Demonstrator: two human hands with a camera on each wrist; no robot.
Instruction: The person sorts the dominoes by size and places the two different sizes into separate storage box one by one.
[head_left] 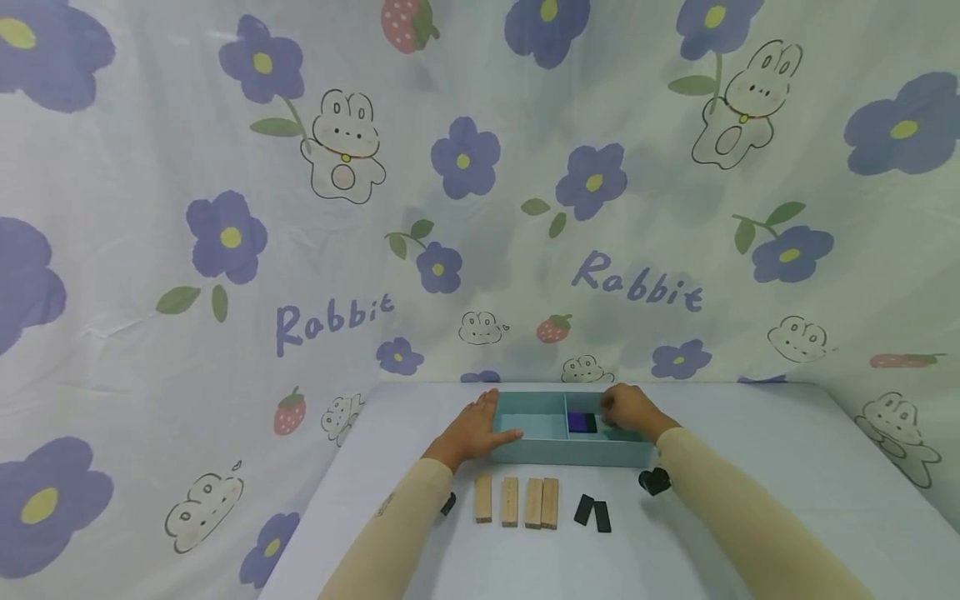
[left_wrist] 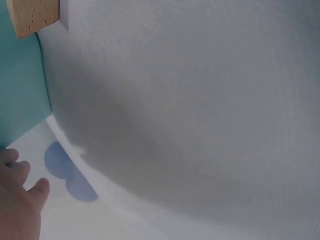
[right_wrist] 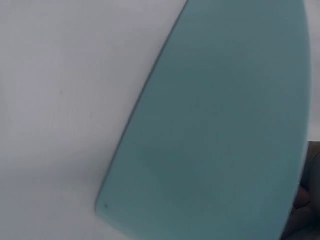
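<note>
A light blue box [head_left: 573,452] with a divider stands on the table. My left hand [head_left: 472,429] rests at its left end, fingers straight along the side and thumb stretched over the left compartment. The left wrist view shows this hand [left_wrist: 20,200] at the box's corner. My right hand [head_left: 628,408] reaches into the right compartment, fingers bent downward; I cannot tell whether they hold something. Beside these fingers, a flat purple piece [head_left: 580,422] with a black edge lies on the compartment floor. In the right wrist view the box wall [right_wrist: 210,125] hides most of the hand.
Several wooden blocks [head_left: 510,502] stand in a row in front of the box. Right of them lie two small black pieces [head_left: 603,517]. A black object [head_left: 655,481] shows by the right forearm. Behind the white table [head_left: 420,400] hangs a printed cloth [head_left: 510,225].
</note>
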